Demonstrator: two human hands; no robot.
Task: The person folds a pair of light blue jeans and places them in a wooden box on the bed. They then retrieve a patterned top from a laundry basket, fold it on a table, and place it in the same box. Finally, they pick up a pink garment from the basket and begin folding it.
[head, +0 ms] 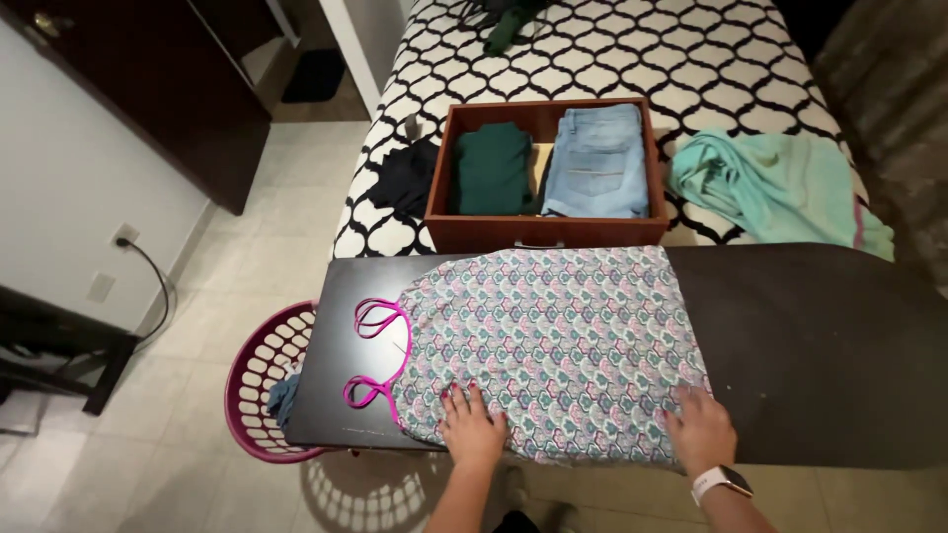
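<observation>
Patterned top [553,345] lies flat on dark board [820,345], centre frame, long axis left–right, pink straps [375,360] pointing left. Left hand [472,426] and right hand [699,426] press its near edge, palms down, fingers spread flat, gripping nothing. Behind: wooden drawer [545,232] with folded clothes on black-and-white bed [612,49]. Pink laundry basket [259,380] lower left on tiled floor [247,257]. Fabric: teal-pink scale print.

We have a single view, worn on the person's head, looking steeply down and forward over the dark desk [810,345] toward the bed [612,49] beyond; the near desk edge sits close below us (floor shows at left).
</observation>
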